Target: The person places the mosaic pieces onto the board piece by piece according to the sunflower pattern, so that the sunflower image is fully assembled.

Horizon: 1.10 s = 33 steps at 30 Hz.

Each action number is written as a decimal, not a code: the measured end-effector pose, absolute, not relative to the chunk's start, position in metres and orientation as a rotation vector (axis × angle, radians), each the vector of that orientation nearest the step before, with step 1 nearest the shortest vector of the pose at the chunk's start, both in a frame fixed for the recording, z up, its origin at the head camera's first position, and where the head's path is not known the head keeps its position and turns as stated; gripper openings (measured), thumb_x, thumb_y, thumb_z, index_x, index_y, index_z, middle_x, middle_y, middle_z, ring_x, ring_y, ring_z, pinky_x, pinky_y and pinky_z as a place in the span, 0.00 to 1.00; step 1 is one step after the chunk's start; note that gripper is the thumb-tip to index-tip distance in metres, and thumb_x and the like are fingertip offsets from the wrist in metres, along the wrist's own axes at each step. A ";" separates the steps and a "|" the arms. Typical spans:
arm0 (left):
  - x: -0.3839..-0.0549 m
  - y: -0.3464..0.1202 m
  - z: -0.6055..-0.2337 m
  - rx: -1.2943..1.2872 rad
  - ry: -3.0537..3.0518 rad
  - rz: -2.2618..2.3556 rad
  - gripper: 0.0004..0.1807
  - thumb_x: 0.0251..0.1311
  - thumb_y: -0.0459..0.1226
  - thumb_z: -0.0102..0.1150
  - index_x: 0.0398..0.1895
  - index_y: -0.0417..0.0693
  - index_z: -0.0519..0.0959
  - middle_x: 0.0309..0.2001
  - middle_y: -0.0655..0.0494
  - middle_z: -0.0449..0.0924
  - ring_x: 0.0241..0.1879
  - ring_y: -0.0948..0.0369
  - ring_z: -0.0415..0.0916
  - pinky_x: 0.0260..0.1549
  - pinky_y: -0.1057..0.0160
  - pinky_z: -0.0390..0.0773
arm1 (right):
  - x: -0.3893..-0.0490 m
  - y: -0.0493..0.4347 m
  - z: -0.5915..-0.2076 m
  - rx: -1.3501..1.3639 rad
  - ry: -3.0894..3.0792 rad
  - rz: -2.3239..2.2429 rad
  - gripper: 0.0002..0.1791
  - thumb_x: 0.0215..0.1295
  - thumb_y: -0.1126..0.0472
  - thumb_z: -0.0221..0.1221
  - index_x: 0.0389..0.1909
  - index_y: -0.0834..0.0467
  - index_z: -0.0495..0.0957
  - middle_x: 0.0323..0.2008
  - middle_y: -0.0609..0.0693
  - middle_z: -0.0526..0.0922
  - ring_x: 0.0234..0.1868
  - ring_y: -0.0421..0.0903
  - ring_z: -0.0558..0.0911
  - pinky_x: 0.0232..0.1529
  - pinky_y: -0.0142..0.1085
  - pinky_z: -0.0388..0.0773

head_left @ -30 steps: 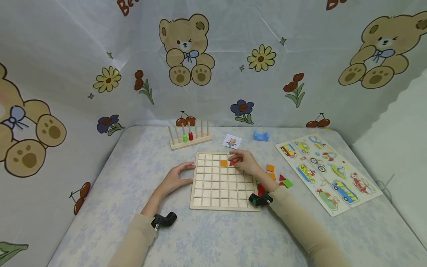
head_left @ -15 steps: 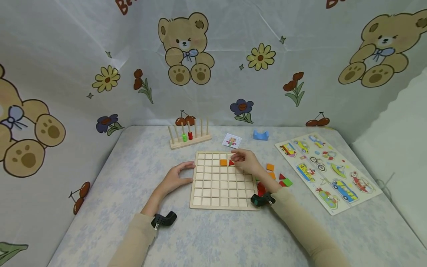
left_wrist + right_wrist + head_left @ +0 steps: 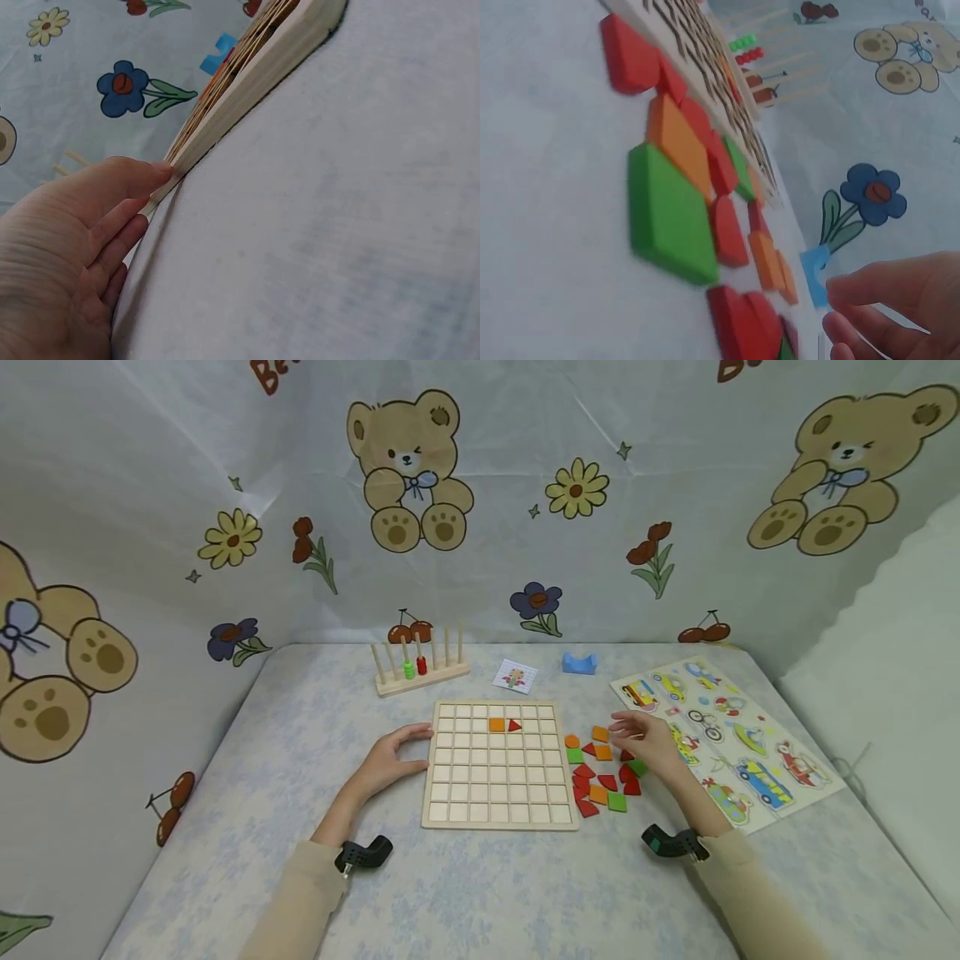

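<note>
A wooden grid board (image 3: pixel 498 777) lies on the table; an orange square tile (image 3: pixel 497 725) and a red triangle tile (image 3: pixel 513 725) sit side by side in its second row. My left hand (image 3: pixel 390 758) touches the board's left edge with relaxed fingers, the thumb at the rim in the left wrist view. Over the right end of the loose tiles hovers my right hand (image 3: pixel 647 742), fingers loosely bent and nothing between them. Beneath and left of it lie red, orange and green tiles, among them a green square tile (image 3: pixel 667 217) and an orange square (image 3: pixel 601 733).
Behind the board stand a peg rack (image 3: pixel 423 678) with green and red beads, a small picture card (image 3: pixel 515 677) and a blue holder (image 3: pixel 580 664). A vehicle puzzle board (image 3: pixel 750 752) lies at the right, partly under the right hand and forearm.
My right hand has left the red triangle tile on the grid board and moved right to above the loose tiles. The left hand stays at the board's edge.
</note>
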<state>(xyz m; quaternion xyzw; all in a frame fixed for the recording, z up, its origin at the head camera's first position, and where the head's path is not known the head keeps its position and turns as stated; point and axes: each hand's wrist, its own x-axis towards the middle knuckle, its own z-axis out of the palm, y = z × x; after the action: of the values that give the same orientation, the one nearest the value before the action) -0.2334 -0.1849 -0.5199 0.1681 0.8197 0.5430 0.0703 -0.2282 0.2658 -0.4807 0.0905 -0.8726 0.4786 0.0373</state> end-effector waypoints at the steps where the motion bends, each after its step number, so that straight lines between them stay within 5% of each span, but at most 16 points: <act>1: -0.234 -0.186 -0.521 0.510 2.471 1.631 0.37 0.58 0.30 0.68 0.71 0.38 0.66 0.64 0.39 0.75 0.74 0.43 0.57 0.73 0.38 0.54 | -0.225 0.271 -0.482 0.237 -2.704 1.440 0.21 0.62 0.73 0.62 0.56 0.72 0.75 0.43 0.67 0.85 0.35 0.35 0.81 0.36 0.21 0.77; 15: -0.233 -0.188 -0.521 0.523 2.458 1.645 0.36 0.57 0.34 0.70 0.70 0.42 0.69 0.63 0.43 0.77 0.73 0.45 0.59 0.72 0.38 0.55 | -0.216 0.286 -0.502 0.199 -2.756 1.376 0.23 0.59 0.74 0.65 0.55 0.74 0.75 0.44 0.70 0.83 0.32 0.27 0.76 0.34 0.21 0.77; 24: -0.235 -0.187 -0.522 0.519 2.458 1.650 0.36 0.57 0.34 0.71 0.69 0.43 0.70 0.63 0.44 0.77 0.73 0.46 0.60 0.73 0.40 0.55 | -0.218 0.279 -0.499 0.220 -2.780 1.332 0.23 0.61 0.74 0.63 0.59 0.72 0.74 0.48 0.68 0.84 0.46 0.58 0.82 0.41 0.18 0.75; 29: -0.234 -0.187 -0.522 0.508 2.462 1.639 0.35 0.57 0.34 0.70 0.69 0.44 0.70 0.63 0.45 0.77 0.73 0.47 0.60 0.73 0.40 0.56 | -0.217 0.277 -0.499 0.254 -2.783 1.338 0.24 0.61 0.76 0.62 0.60 0.72 0.73 0.49 0.67 0.84 0.50 0.62 0.81 0.45 0.18 0.74; 33: -0.234 -0.188 -0.522 0.496 2.454 1.652 0.34 0.57 0.33 0.70 0.69 0.44 0.71 0.63 0.45 0.77 0.74 0.48 0.60 0.73 0.41 0.55 | -0.217 0.277 -0.501 0.259 -2.792 1.347 0.26 0.61 0.77 0.58 0.63 0.71 0.72 0.52 0.67 0.83 0.55 0.62 0.79 0.54 0.30 0.79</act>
<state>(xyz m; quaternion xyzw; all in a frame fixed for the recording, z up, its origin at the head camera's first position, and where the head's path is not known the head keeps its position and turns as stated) -0.2338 -0.1876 -0.5217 0.1651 0.8160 0.5493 0.0711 -0.2172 0.2772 -0.5012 0.0834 -0.8974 0.4329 0.0154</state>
